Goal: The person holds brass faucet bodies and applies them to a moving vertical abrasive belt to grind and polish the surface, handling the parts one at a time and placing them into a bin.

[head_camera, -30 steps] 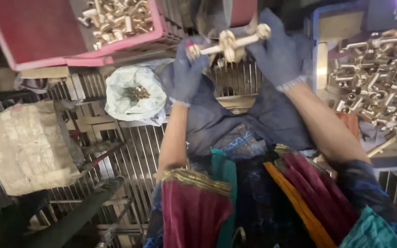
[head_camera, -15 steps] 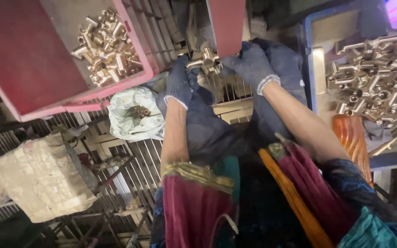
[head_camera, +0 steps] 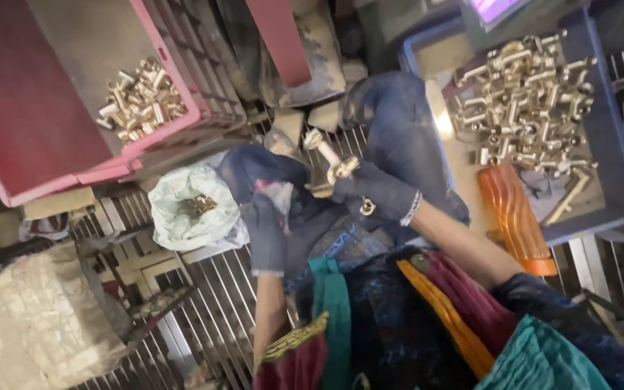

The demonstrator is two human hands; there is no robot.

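Both my hands wear dark blue knit gloves. My right hand (head_camera: 378, 193) is closed around a brass pipe fitting (head_camera: 330, 160) whose long stem points up and to the left. My left hand (head_camera: 267, 225) hangs just left of it, fingers curled and pointing down, touching the lower end of the fitting; its grip is hard to make out. A dark blue cloth (head_camera: 399, 137) lies across my lap under the hands.
A pink crate (head_camera: 160, 137) at upper left holds several small brass pieces (head_camera: 141, 101). A blue tray (head_camera: 608, 144) at right is full of brass fittings (head_camera: 529, 94), with an orange plastic bottle (head_camera: 516, 217) lying in it. A white bag (head_camera: 193, 209) and a pale sack (head_camera: 34, 318) rest on the metal grating.
The hands have come down from near the crate toward my lap, and the fitting has been turned so its stem points up-left. The view has shifted closer.
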